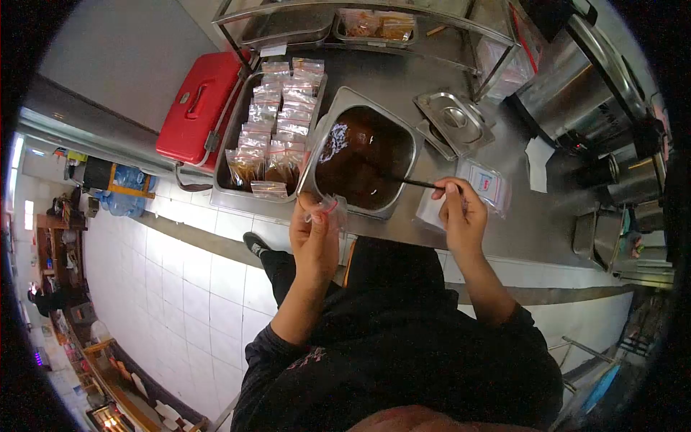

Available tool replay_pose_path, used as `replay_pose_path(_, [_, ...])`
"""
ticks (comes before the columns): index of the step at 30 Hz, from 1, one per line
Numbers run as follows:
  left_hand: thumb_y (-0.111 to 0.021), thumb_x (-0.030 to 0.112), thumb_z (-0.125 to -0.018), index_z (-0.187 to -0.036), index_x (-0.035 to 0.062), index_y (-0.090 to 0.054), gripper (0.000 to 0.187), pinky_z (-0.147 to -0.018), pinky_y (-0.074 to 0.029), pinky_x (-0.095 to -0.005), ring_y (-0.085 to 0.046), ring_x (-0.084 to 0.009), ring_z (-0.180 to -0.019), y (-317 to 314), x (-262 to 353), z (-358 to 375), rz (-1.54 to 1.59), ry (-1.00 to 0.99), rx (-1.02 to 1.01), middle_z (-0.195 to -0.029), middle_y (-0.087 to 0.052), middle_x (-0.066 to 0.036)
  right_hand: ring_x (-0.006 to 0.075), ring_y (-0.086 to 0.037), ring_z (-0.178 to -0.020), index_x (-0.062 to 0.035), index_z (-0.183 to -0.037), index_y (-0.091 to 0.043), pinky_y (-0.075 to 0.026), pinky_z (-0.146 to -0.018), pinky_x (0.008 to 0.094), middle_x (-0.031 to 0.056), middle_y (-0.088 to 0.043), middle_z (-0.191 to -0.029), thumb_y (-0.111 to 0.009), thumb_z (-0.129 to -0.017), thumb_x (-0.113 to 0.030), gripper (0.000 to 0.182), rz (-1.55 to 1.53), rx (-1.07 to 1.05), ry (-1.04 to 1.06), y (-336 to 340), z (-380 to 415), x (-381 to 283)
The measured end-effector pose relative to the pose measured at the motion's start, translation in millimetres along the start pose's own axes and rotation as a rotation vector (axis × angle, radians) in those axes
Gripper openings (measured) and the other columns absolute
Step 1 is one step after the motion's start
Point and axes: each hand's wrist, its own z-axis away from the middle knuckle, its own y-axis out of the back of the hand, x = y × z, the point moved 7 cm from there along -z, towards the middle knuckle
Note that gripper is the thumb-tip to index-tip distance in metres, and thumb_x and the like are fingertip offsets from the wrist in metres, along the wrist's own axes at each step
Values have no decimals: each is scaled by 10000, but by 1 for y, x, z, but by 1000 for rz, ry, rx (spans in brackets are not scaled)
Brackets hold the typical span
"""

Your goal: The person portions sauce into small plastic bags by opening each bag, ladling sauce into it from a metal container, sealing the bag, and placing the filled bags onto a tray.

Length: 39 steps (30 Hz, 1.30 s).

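Note:
A small clear zip bag point(335, 211) is pinched in my left hand point(315, 234), just in front of the near left edge of a deep steel pan point(344, 99). Dark brown liquid point(360, 155) fills much of that pan. My right hand point(461, 212) grips the thin dark handle of a utensil point(414, 182), which reaches over the pan's right rim; its far end is hidden in the liquid. Left of the pan, a steel tray point(224, 173) holds rows of filled zip bags point(248, 164). A pack of clear bags point(484, 183) lies beyond my right hand.
A red cooler box point(198, 108) stands left of the tray. Steel lids point(453, 119) lie behind the pan at the right. A metal rack point(374, 14) spans the back, with large steel pots point(576, 86) at the right. A white paper point(538, 164) lies near them.

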Motion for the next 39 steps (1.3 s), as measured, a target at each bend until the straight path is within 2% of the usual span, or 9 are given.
replay_pose_path(7, [-593,267,-1033,-1118,115,-545,180,-1047,-402,-410,-527,-202,-1227,-4,1,3,-28,1,30,-1329,-566,-64,45,-408,-486,-25,-1110,-668,-296,-431,210,59,-668,-895,-525,-1060,-298,312,-392,62,-455,-14,16,39])
replay_pose_path(10, [-579,274,-1040,-1150,129,-548,185,-1033,-420,-414,-549,-188,-1190,4,0,3,-16,38,60,-1280,-587,-39,54,-414,-480,-33,-1130,-665,-289,-419,214,68,-679,-909,-540,-1050,-300,306,-468,33,-495,-22,11,44])
replay_pose_path(12, [-515,319,-1063,-1453,63,-440,472,-1035,-472,-517,-584,-264,-1215,14,-3,-1,-66,67,87,-1381,-562,-107,54,-412,-476,-36,-1142,-660,-288,-415,216,68,-680,-909,-541,-1049,-295,300,-499,27,-498,-26,5,45])
replay_pose_path(24, [-459,474,-1052,-1481,108,-421,565,-1059,-424,-596,-451,-313,-1386,22,3,-29,-31,272,138,-1528,-447,-105,60,-398,-489,-28,-1144,-650,-277,-429,220,42,-664,-886,-546,-1042,-275,286,-649,49,-364,-27,-30,15])
replay_pose_path(31, [-576,290,-1039,-1230,61,-558,299,-1095,-419,-424,-500,-264,-1349,36,60,-27,-570,-214,257,-1535,-462,-138,68,-393,-483,-24,-1106,-657,-303,-455,232,63,-676,-876,-557,-1029,-261,269,-671,129,-230,-20,-45,-27])
replay_pose_path(33, [-623,75,-995,-1059,52,-590,75,-1091,-418,-378,-545,-262,-1299,17,71,-31,-628,-282,141,-1442,-553,-150,72,-398,-486,-25,-1109,-652,-300,-454,234,74,-676,-873,-559,-1027,-270,275,-664,134,-164,-20,-45,-33])
replay_pose_path(34, [-688,59,-946,-1048,27,-610,133,-1052,-438,-352,-614,-248,-1209,19,70,-36,-656,-326,122,-1298,-659,-140,72,-398,-486,-25,-1109,-652,-300,-454,234,74,-676,-873,-559,-1027,-270,275,-662,130,-162,-21,-44,-33])
replay_pose_path(37, [-740,63,-900,-1056,12,-627,199,-1019,-457,-341,-639,-214,-1152,-7,79,-44,-1022,-444,88,-1176,-709,-136,74,-400,-483,-29,-1111,-649,-292,-453,235,80,-675,-871,-567,-1023,-281,279,-617,149,-177,-18,-41,-28])
replay_pose_path(39, [-799,80,-840,-1084,15,-637,299,-977,-474,-348,-667,-218,-1072,-1,72,-52,-996,-400,113,-1088,-729,-125,74,-402,-477,-32,-1112,-647,-286,-450,238,82,-676,-882,-574,-1019,-293,287,-630,176,-180,-14,-39,-26])
